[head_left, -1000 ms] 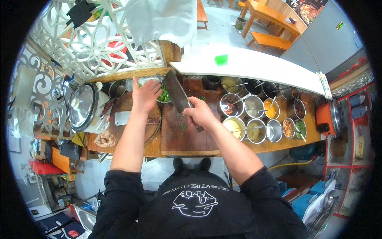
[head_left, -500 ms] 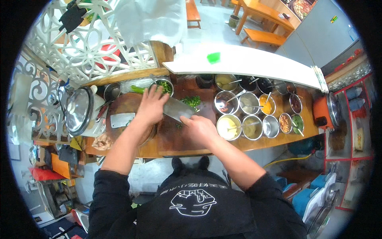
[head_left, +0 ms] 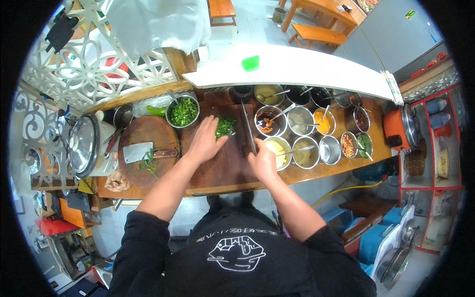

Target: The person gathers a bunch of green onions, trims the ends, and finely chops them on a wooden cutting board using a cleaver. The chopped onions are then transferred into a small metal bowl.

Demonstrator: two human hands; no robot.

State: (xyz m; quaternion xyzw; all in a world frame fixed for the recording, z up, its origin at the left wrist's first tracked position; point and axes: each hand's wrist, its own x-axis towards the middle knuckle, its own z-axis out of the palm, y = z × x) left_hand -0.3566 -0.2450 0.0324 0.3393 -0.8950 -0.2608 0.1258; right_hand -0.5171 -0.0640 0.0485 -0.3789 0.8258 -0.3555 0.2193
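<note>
My left hand (head_left: 204, 142) lies with fingers stretched out beside a small pile of chopped scallions (head_left: 226, 127) on the dark red cutting board (head_left: 232, 168). In my right hand (head_left: 262, 162) is a cleaver (head_left: 248, 123), its blade turned nearly edge-on, to the right of the pile. A metal bowl (head_left: 169, 118) filled with chopped scallions (head_left: 183, 112) stands beyond my left hand. On the round wooden chopping block (head_left: 129, 173) at the left lie a second cleaver (head_left: 138, 152) and some green scallion pieces (head_left: 149, 161).
Several metal bowls of sauces and toppings, with spoons, crowd the right side, including a yellow one (head_left: 324, 121) and an empty-looking one (head_left: 330, 150). A lidded pot (head_left: 84, 143) stands at the far left. A white ledge (head_left: 297, 69) runs along the back.
The cleaver in my right hand has swung from lying across toward my left hand to standing edge-on further right. My left hand has come down from near the bowl to beside the scallion pile.
</note>
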